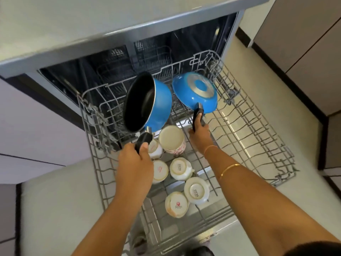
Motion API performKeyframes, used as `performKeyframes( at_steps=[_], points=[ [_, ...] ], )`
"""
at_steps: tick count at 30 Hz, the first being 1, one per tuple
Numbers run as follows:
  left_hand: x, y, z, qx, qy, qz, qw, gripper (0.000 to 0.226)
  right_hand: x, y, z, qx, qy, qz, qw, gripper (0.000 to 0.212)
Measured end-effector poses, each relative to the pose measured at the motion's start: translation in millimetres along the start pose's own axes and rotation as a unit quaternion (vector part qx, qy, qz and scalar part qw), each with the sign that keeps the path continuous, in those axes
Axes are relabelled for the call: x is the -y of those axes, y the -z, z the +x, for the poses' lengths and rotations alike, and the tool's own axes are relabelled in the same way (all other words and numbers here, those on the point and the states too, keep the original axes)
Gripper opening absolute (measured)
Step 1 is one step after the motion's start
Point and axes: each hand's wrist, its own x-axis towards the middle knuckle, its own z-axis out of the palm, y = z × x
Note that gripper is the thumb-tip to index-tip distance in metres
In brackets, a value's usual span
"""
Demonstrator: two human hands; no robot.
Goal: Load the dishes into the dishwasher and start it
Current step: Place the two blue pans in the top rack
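The dishwasher (129, 43) stands open with its grey wire rack (258, 130) pulled out towards me. My left hand (134, 163) grips the black handle of a blue saucepan (158, 104), tilted on its side with its black inside facing left, above the rack's back left. My right hand (200, 137) holds the handle of a blue frying pan (193, 91), turned bottom up over the back middle of the rack. Several white cups (180, 168) sit upside down in the rack's front middle, below my hands.
The right half of the rack is bare wire. A grey countertop (73, 21) overhangs the dishwasher. Pale floor lies on both sides, with cabinet fronts (304, 52) at the right and a pale drawer front (36, 126) at the left.
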Motion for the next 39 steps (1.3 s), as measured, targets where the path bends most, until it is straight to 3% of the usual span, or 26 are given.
performKeyframes(
  at_steps=[4, 8, 11, 14, 17, 19, 22, 25, 31, 33, 36, 39],
  points=[
    [4, -4, -1, 0.026, 0.003, 0.013, 1.0, 0.024, -8, -1, 4, 0.002, 0.036, 0.001, 0.999, 0.073],
    [7, -6, -7, 0.046, 0.007, 0.011, 0.999, 0.023, -9, -5, 0, -0.005, 0.055, -0.002, 0.998, 0.057],
    [5, -7, -10, 0.048, 0.007, 0.006, 0.999, 0.022, -9, -9, -4, -0.051, 0.056, -0.091, 0.993, 0.053],
    [6, -8, -8, 0.048, 0.012, 0.015, 0.999, 0.023, -12, -8, -1, -0.014, 0.026, -0.144, 0.989, 0.05],
    [4, -11, -9, 0.05, 0.005, 0.018, 0.999, 0.025, -19, 3, 4, 0.051, 0.018, -0.083, 0.995, 0.047],
    [1, -14, -13, 0.052, -0.005, 0.018, 0.998, 0.024, -24, 9, 3, 0.035, 0.042, -0.023, 0.998, 0.044],
    [-1, -16, -22, 0.057, -0.021, 0.012, 0.998, 0.021, -31, 17, -11, -0.058, 0.065, 0.083, 0.993, 0.037],
    [-4, -21, -33, 0.079, -0.052, 0.022, 0.995, 0.022, -44, 29, -34, -0.151, 0.025, 0.19, 0.97, 0.029],
    [-14, -57, -67, 0.166, -0.129, 0.005, 0.978, 0.023, -68, 44, -80, -0.271, -0.051, 0.374, 0.885, 0.023],
    [-17, -73, -75, 0.216, -0.104, -0.035, 0.97, 0.026, -75, 48, -91, -0.302, -0.067, 0.4, 0.863, 0.023],
    [-19, -95, -75, 0.309, 0.023, -0.168, 0.936, 0.034, -87, 58, -101, -0.344, -0.085, 0.416, 0.838, 0.022],
    [-12, -117, -68, 0.349, 0.079, -0.218, 0.908, 0.034, -100, 65, -103, -0.355, -0.094, 0.427, 0.826, 0.024]
  ],
)
